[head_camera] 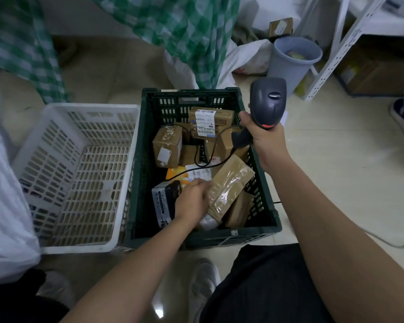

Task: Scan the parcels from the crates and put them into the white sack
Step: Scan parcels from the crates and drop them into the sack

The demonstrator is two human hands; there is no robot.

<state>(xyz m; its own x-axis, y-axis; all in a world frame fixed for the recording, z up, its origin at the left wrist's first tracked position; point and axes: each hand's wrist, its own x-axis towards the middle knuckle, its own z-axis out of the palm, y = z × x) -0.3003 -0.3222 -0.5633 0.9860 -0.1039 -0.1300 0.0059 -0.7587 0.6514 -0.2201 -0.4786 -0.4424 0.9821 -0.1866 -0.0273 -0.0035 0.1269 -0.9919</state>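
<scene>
White sacking [2,183] bulges along the left edge of the view, probably the sack the parcels are bound for, though its mouth is out of sight. Beside it on the tiled floor [324,159] sits a white crate [126,145], with nothing showing through its slotted base. Touching its right wall is a dark green crate [140,159], which holds the remaining parcels: a labelled box [210,120] against the far wall, a taped brown box [167,145] near the middle, a black-and-white packet [163,201] at the near left corner, and a long flat parcel [229,185] wrapped in clear tape, tilted up toward the right wall.

The left hand [193,201] is down inside the green crate with fingers curled against the near end of that flat parcel, apparently gripping it; blur hides the exact hold. The right hand [261,138] is clenched round the handle of a grey scanner [267,101], raised above the crate's right rim, its black cable [196,148] trailing across the parcels.

This looks like the pick-up step, with the white crate done and the green one partly cleared. Next, the flat parcel needs lifting clear of the cable and turning until its label faces the scanner, then carrying left to the sack.
</scene>
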